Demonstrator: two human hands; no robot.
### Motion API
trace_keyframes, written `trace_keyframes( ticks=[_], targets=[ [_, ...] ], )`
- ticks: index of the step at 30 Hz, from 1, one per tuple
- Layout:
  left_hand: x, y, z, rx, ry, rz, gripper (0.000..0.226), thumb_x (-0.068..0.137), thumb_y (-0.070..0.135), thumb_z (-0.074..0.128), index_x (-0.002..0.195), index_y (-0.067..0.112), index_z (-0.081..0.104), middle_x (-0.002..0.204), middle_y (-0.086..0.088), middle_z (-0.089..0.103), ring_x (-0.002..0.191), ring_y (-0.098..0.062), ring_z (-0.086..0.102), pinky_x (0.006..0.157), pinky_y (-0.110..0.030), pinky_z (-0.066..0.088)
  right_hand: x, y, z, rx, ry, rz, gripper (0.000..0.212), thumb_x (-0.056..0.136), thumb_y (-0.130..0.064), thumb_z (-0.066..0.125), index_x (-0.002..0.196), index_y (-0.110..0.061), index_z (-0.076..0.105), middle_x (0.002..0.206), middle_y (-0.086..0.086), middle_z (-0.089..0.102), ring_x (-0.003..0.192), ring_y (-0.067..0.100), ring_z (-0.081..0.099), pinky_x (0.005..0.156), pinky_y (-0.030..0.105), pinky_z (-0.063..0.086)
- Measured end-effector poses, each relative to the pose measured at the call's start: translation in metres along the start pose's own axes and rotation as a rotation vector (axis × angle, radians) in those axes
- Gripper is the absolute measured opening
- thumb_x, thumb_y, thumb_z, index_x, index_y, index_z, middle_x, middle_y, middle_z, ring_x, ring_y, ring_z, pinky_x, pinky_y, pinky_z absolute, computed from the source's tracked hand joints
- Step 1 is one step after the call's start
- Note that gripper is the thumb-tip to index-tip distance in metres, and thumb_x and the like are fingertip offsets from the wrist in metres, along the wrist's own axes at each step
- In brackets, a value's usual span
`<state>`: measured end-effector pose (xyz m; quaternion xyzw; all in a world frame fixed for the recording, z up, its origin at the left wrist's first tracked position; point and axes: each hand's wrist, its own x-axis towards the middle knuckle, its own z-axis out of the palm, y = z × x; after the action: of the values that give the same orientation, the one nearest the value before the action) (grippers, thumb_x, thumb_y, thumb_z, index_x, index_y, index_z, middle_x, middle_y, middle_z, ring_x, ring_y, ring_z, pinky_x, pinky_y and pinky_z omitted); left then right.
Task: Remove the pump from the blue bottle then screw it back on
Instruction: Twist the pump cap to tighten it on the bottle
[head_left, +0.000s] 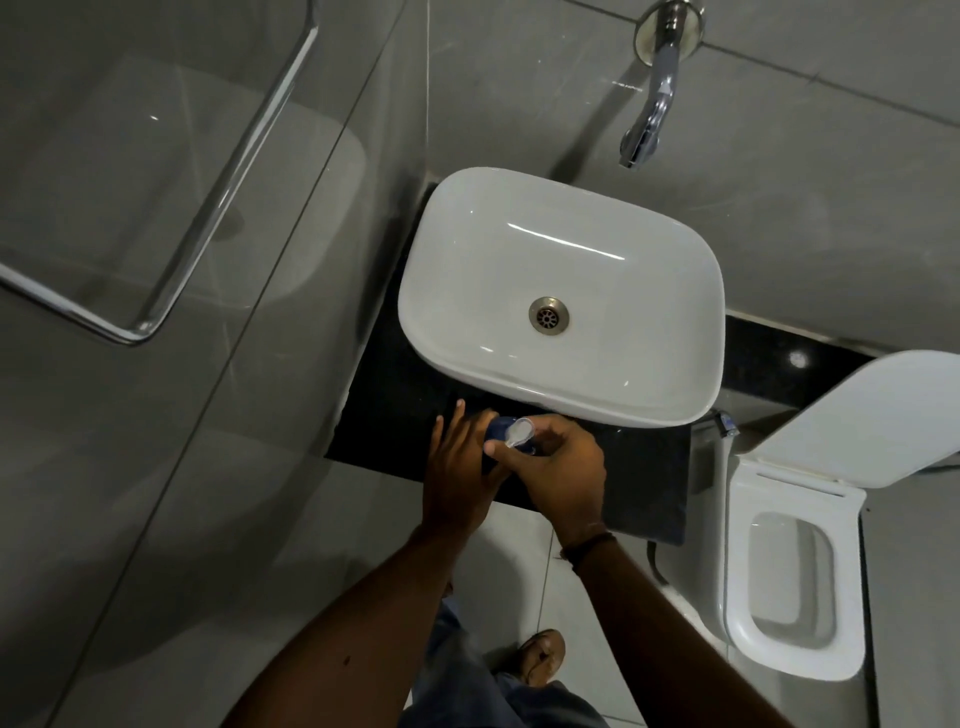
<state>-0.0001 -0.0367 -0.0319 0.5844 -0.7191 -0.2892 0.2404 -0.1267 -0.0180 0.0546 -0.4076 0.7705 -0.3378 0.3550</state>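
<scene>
Left hand (460, 467) steadied the small blue plastic bottle (497, 434); right hand (558, 467) gripped its clear plastic pump (519, 431) at 12 o'clock. Couldn't tell if it was coming off or going back on.

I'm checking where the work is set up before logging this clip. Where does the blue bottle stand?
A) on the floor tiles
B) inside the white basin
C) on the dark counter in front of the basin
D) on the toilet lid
C: the blue bottle stands on the dark counter, just in front of the white basin, between the left hand and the right hand.
</scene>
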Motion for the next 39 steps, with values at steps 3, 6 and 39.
trace_keyframes(
  ticks=[3, 6, 39],
  targets=[
    [0.0, -0.002, 0.001, 0.018, -0.007, 0.009, 0.077, 0.09, 0.065, 0.04, 0.137, 0.006, 0.058, 0.143, -0.011, 0.061, 0.15, -0.031, 0.035, 0.125, -0.055, 0.021, 0.004, -0.004, 0.006, -0.018, 0.015, 0.034, 0.045, 0.059, -0.043, 0.101, 0.093, -0.027, 0.077, 0.089, -0.008, 0.08, 0.085, 0.008, 0.077, 0.082, 0.036, 0.067],
    [-0.002, -0.001, 0.001, -0.006, 0.034, 0.013, 0.076, 0.091, 0.063, 0.038, 0.135, 0.005, 0.059, 0.141, -0.012, 0.063, 0.149, -0.031, 0.036, 0.124, -0.055, 0.022, 0.011, -0.001, 0.0, -0.139, -0.064, -0.008, 0.045, 0.063, -0.032, 0.1, 0.103, -0.027, 0.08, 0.102, -0.003, 0.079, 0.097, 0.018, 0.075, 0.092, 0.041, 0.064],
    [0.0, -0.012, 0.008, -0.042, 0.021, 0.03, 0.077, 0.094, 0.072, 0.04, 0.139, 0.012, 0.055, 0.144, -0.007, 0.061, 0.151, -0.024, 0.032, 0.127, -0.046, 0.015, 0.007, -0.019, -0.028, -0.288, -0.113, -0.278, 0.036, 0.072, -0.03, 0.088, 0.107, -0.029, 0.081, 0.095, -0.018, 0.07, 0.083, 0.004, 0.072, 0.075, 0.009, 0.054]
  ],
)
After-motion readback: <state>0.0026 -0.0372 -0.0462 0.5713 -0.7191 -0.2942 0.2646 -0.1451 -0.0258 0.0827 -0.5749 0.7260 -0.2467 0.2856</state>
